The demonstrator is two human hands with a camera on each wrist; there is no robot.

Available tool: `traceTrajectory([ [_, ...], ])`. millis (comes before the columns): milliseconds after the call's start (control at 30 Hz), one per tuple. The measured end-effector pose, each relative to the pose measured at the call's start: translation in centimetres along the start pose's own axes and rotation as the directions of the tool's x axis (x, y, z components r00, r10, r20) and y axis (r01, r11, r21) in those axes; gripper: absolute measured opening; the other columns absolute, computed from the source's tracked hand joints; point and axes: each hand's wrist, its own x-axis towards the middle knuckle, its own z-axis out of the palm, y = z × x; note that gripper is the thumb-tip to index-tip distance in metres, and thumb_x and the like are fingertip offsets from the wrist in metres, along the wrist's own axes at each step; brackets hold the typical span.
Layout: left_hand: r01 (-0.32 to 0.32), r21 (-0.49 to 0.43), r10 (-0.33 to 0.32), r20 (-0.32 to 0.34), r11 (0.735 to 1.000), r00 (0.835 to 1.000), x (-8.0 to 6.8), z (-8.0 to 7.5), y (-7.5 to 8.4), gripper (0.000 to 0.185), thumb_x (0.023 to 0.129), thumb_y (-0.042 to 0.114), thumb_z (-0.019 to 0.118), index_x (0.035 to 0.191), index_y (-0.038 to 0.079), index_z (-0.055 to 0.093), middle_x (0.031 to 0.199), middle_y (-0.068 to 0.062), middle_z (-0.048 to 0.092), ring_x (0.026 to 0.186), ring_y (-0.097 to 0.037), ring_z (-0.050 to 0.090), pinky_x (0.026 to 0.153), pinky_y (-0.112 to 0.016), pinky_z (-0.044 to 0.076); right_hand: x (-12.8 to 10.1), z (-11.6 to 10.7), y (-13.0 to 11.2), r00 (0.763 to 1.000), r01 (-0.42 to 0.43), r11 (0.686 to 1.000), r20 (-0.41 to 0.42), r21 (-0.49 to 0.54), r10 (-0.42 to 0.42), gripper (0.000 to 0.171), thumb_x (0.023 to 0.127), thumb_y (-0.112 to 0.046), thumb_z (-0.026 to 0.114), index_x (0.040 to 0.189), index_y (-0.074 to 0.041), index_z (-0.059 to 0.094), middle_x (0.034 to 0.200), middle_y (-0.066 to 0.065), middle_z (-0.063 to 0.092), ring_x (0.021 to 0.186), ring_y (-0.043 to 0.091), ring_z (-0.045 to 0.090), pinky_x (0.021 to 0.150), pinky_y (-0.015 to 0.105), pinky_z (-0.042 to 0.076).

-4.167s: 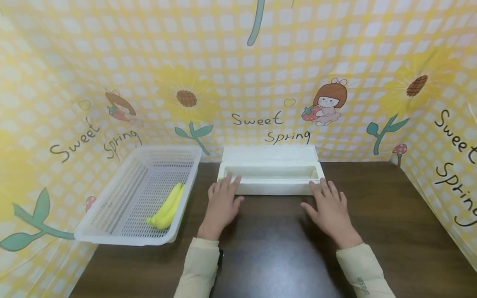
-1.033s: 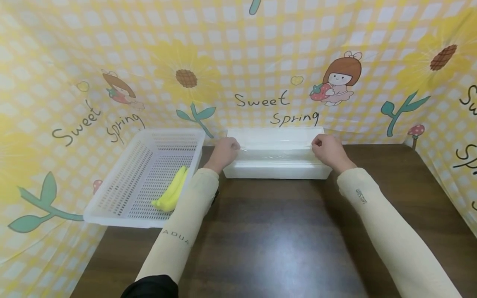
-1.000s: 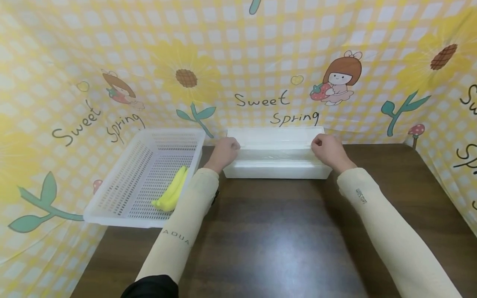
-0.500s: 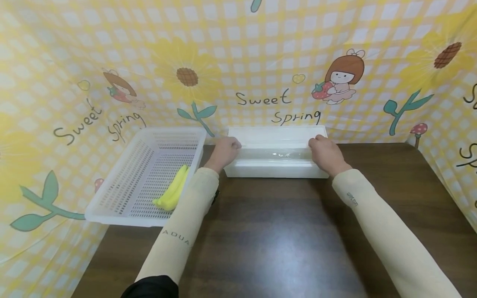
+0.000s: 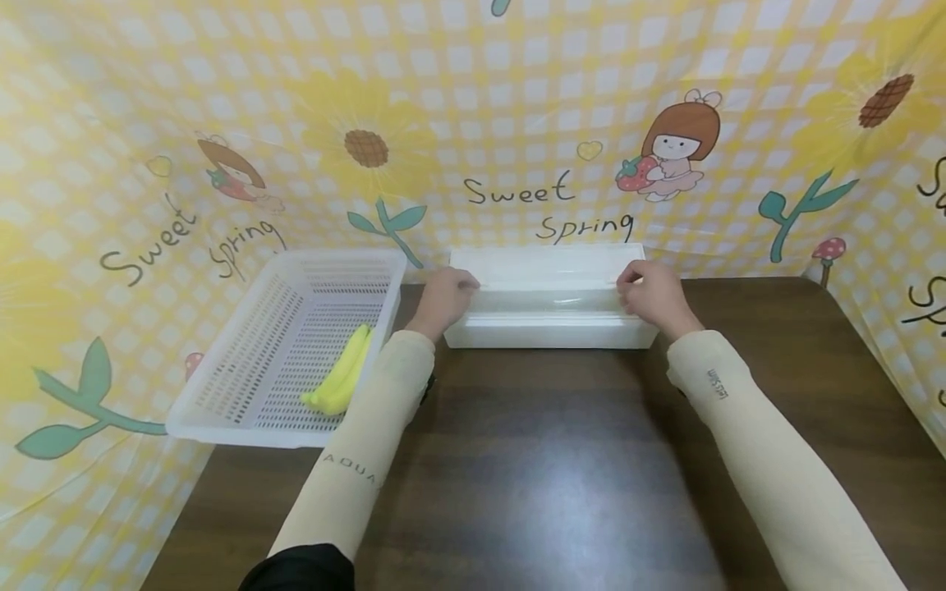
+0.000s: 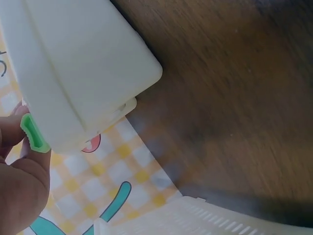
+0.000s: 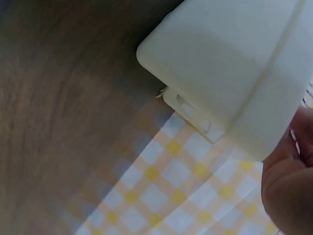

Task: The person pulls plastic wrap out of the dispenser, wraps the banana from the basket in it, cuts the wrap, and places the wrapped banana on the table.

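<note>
A long white film dispenser box [image 5: 550,332] lies open at the back of the dark wooden table [image 5: 562,476], its lid [image 5: 547,256] against the backdrop. My left hand [image 5: 443,297] is at the box's left end and my right hand [image 5: 650,295] at its right end, fingers curled. A strip of clear film [image 5: 550,289] stretches between them over the box, pinched at each end. In the left wrist view a green slider [image 6: 33,134] sits on the box [image 6: 88,63] beside my fingertips [image 6: 19,191]. The right wrist view shows the box end [image 7: 230,63] and my hand [image 7: 288,191].
A white perforated basket [image 5: 222,427] stands at the left, overhanging the table's edge, with yellow bananas [image 5: 340,386] inside. A yellow checked cloth backdrop closes in the back and both sides. Bare tabletop lies in front of the box.
Both hands left the tabletop in front of the box and took hold at its ends, raising film between them. In the last second the film has come down closer to the box.
</note>
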Motion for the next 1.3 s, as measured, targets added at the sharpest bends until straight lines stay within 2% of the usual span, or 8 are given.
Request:
traceTrajectory([
  [133, 0.038, -0.059, -0.041, -0.036, 0.998, 0.999, -0.2, -0.3, -0.1, 0.026, 0.099, 0.0, 0.053, 0.115, 0.0, 0.074, 0.122, -0.016, 0.067, 0.118, -0.036, 0.059, 0.103, -0.047, 0.046, 0.0, 0.0, 0.0, 0.999, -0.032, 0.985, 0.006, 0.171, 0.032, 0.009, 0.1, -0.002, 0.058, 0.098, 0.005, 0.063, 0.095, 0.021, 0.068, 0.079, 0.026, 0.07, 0.065, 0.031, 0.06],
  [300, 0.046, -0.054, -0.048, -0.028, 0.997, 0.998, 0.0, -0.4, -0.4, 0.028, 0.102, 0.004, 0.052, 0.123, 0.001, 0.071, 0.128, -0.015, 0.066, 0.123, -0.035, 0.057, 0.106, -0.046, 0.044, 0.0, 0.0, -0.1, 1.0, -0.025, 0.976, -0.008, 0.216, 0.027, 0.01, 0.102, -0.001, 0.056, 0.098, 0.007, 0.061, 0.091, 0.022, 0.069, 0.078, 0.024, 0.07, 0.068, 0.033, 0.061],
  [600, 0.018, 0.051, -0.018, 0.003, 0.999, 1.0, 0.4, -1.0, -0.1, 0.041, 0.093, -0.012, 0.047, 0.122, 0.004, 0.071, 0.128, -0.013, 0.065, 0.125, -0.032, 0.055, 0.105, -0.044, 0.044, -0.2, -0.6, -0.7, 0.997, -0.017, 0.99, -0.067, 0.143, 0.027, 0.015, 0.103, -0.003, 0.054, 0.11, 0.006, 0.064, 0.095, 0.021, 0.067, 0.081, 0.028, 0.067, 0.064, 0.027, 0.055],
  [733, 0.027, -0.034, -0.027, -0.017, 0.999, 0.999, 0.2, -1.2, 0.2, 0.036, 0.087, -0.014, 0.058, 0.116, 0.002, 0.072, 0.137, -0.019, 0.057, 0.108, -0.032, 0.063, 0.089, -0.04, 0.054, -0.2, -0.9, -1.1, 0.997, -0.027, 0.992, -0.073, 0.12, 0.036, 0.019, 0.103, -0.004, 0.054, 0.114, 0.006, 0.067, 0.099, 0.021, 0.068, 0.083, 0.028, 0.067, 0.061, 0.023, 0.051],
  [867, 0.032, -0.184, -0.043, -0.056, 0.982, 0.998, 0.0, -1.4, 0.5, 0.017, 0.095, -0.006, 0.061, 0.11, -0.003, 0.069, 0.133, -0.022, 0.055, 0.083, -0.029, 0.07, 0.07, -0.037, 0.058, -0.1, -1.2, -1.4, 0.996, -0.038, 0.993, -0.081, 0.108, 0.047, 0.017, 0.104, -0.005, 0.055, 0.11, 0.005, 0.067, 0.101, 0.02, 0.068, 0.085, 0.026, 0.067, 0.063, 0.023, 0.05],
  [1067, 0.028, -0.29, -0.047, -0.056, 0.957, 0.997, -0.2, -1.6, 0.1, 0.02, 0.105, 0.006, 0.051, 0.111, -0.005, 0.066, 0.115, -0.02, 0.065, 0.09, -0.028, 0.072, 0.074, -0.037, 0.059, -0.2, -1.6, -1.8, 0.995, -0.052, 0.993, -0.078, 0.108, 0.061, 0.017, 0.103, -0.005, 0.054, 0.109, 0.004, 0.067, 0.103, 0.019, 0.066, 0.087, 0.026, 0.067, 0.065, 0.023, 0.052],
  [1167, 0.003, -0.263, -0.016, -0.045, 0.965, 0.999, -0.2, -1.8, -0.1, 0.02, 0.104, 0.006, 0.053, 0.114, -0.005, 0.066, 0.111, -0.019, 0.068, 0.093, -0.029, 0.071, 0.078, -0.038, 0.058, -0.3, -1.8, -1.9, 0.995, -0.042, 0.993, -0.086, 0.107, 0.051, 0.016, 0.103, -0.004, 0.055, 0.109, 0.005, 0.067, 0.103, 0.02, 0.066, 0.087, 0.026, 0.067, 0.065, 0.023, 0.051],
  [1300, -0.039, -0.158, 0.031, -0.055, 0.987, 0.998, -0.2, -2.1, 0.1, 0.021, 0.103, 0.005, 0.052, 0.115, -0.003, 0.067, 0.111, -0.019, 0.07, 0.094, -0.028, 0.07, 0.082, -0.04, 0.057, -0.3, -2.0, -2.1, 0.994, -0.025, 0.995, -0.101, 0.096, 0.035, 0.016, 0.103, -0.004, 0.056, 0.108, 0.005, 0.067, 0.102, 0.021, 0.067, 0.086, 0.027, 0.067, 0.064, 0.02, 0.051],
])
